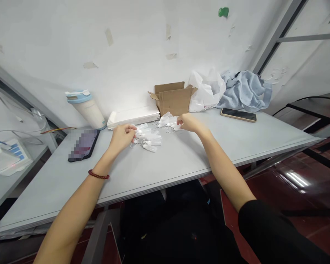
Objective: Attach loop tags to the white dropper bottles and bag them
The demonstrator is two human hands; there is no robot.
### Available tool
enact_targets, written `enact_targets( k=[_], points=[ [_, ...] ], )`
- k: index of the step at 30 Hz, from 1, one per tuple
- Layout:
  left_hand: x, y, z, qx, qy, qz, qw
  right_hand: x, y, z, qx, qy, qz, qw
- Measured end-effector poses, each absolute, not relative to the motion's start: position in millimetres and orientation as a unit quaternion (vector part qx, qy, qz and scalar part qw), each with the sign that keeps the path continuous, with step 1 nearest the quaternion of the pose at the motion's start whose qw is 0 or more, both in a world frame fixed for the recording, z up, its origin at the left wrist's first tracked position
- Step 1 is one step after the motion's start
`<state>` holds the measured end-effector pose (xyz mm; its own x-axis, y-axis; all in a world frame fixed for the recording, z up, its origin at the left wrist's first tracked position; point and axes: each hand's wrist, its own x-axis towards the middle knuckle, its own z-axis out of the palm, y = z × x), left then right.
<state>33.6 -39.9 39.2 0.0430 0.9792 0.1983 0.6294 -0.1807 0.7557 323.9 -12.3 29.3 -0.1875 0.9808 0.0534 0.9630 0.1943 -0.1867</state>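
Small translucent white plastic pieces with thin loops [150, 147] lie in two loose clusters on the grey table [165, 165]. My left hand [122, 137], with a dark red bead bracelet [98, 175] at the wrist, is at the left cluster. Its thumb and fingers are curled around the edge of some pieces there. At the smaller right cluster [165, 120], my right hand [189, 123] has its fingers bent together over a white piece [177, 127]. The fingers partly hide what each hand grips.
Behind the clusters are a stack of flat white trays [134, 116] and an open cardboard box [174, 101]. A tumbler [86, 110] and a phone [84, 145] stand left. Rightward are a plastic bag [206, 91], blue cloth [244, 90] and another phone [238, 114].
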Motion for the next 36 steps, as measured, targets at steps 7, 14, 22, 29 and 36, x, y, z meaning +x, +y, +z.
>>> enact_targets(
  k=[7,14,22,29,36],
  points=[
    [38.6,-44.2,37.7,0.683,0.569,0.383,0.251,314.7,-14.8,32.7,-0.640,-0.762,0.098,0.019],
    [38.6,-44.2,33.2,0.699,0.543,0.391,0.254,310.5,-17.7,30.8,-0.611,-0.780,0.121,0.064],
    [44.3,-47.8,29.7,0.731,0.497,0.382,0.272,299.6,-31.0,39.3,-0.487,-0.792,0.241,0.278],
    [49.0,-50.7,29.1,0.751,0.465,0.347,0.315,286.1,-35.0,36.9,-0.423,-0.794,0.311,0.306],
    [50.8,-52.8,29.5,0.754,0.442,0.339,0.349,273.6,-37.2,31.4,-0.385,-0.807,0.338,0.293]
  ],
)
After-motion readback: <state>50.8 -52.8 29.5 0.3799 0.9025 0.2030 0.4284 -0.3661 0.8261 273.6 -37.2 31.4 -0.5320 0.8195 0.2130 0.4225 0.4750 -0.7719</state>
